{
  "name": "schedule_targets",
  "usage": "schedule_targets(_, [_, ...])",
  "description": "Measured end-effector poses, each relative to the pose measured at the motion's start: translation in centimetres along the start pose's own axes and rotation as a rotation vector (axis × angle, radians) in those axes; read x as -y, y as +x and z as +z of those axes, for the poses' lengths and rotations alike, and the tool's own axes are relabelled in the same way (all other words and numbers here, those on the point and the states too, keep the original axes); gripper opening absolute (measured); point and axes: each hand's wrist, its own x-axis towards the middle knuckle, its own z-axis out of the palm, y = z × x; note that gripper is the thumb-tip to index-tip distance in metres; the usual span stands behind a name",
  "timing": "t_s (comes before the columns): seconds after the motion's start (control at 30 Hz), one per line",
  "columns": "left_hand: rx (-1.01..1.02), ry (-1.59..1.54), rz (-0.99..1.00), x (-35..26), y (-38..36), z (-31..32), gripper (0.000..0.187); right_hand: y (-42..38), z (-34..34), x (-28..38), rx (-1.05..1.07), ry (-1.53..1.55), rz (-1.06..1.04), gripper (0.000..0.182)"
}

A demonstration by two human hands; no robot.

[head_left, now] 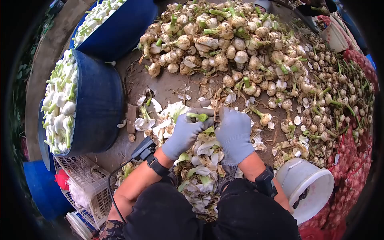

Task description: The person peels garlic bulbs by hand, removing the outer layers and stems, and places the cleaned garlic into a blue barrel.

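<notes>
My left hand [185, 134], in a grey glove, is closed around a garlic bulb whose cut green stem [202, 117] points toward my right hand. The fingers hide most of the bulb. Just beside it, my gloved right hand [235, 130] is curled shut, its knuckles upward. Brown dry leaf strips [217, 105] show at its fingertips, but I cannot make out what it grips. Below both hands, a heap of peeled garlic skins [202, 180] lies between my feet. Beyond them, a large pile of unpeeled garlic bulbs [224, 40] spreads over the ground.
Cleaned garlic fills a blue tub [98, 104] at left and another blue tub [120, 30] behind it. A white plastic crate [90, 184] stands lower left. On my right are a white bucket [310, 180] and red mesh sacks [350, 172]. Part of another person appears top right.
</notes>
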Motion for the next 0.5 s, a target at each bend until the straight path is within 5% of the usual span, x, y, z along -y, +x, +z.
schedule_targets(0.13, [0.090, -0.322, -0.054, -1.9, -0.2, -0.5, 0.041, -0.3, 0.1, -3.6, -0.056, 0.403, 0.263, 0.013])
schedule_targets(0.2, [0.093, -0.505, -0.002, -2.9, 0.2, -1.3, 0.059, -2.2, 2.3, -5.9, 0.043, 0.319, 0.237, 0.017])
schedule_targets(0.27, [-0.028, -0.639, -0.045, -2.9, 0.3, -1.9, 0.055, -3.7, 3.2, -5.8, 0.143, 0.234, 0.212, 0.020])
schedule_targets(0.33, [-0.032, -0.880, -0.104, -1.4, 0.6, -3.1, 0.046, -4.6, 2.9, -5.1, 0.677, 0.130, 0.129, 0.017])
schedule_targets(0.37, [-0.036, -0.879, -0.107, -0.8, 0.5, -3.5, 0.046, -4.2, 1.9, -4.3, 0.680, 0.133, 0.128, 0.017])
schedule_targets(0.43, [-0.134, -0.879, -0.281, 0.0, 0.2, -3.6, 0.045, -3.0, -0.7, -2.0, 0.234, 0.396, 0.218, 0.017])
schedule_targets(0.5, [-0.131, -0.811, -0.306, -0.2, 0.2, -2.7, 0.045, -0.8, -2.0, -0.8, 0.130, 0.466, 0.146, 0.018])
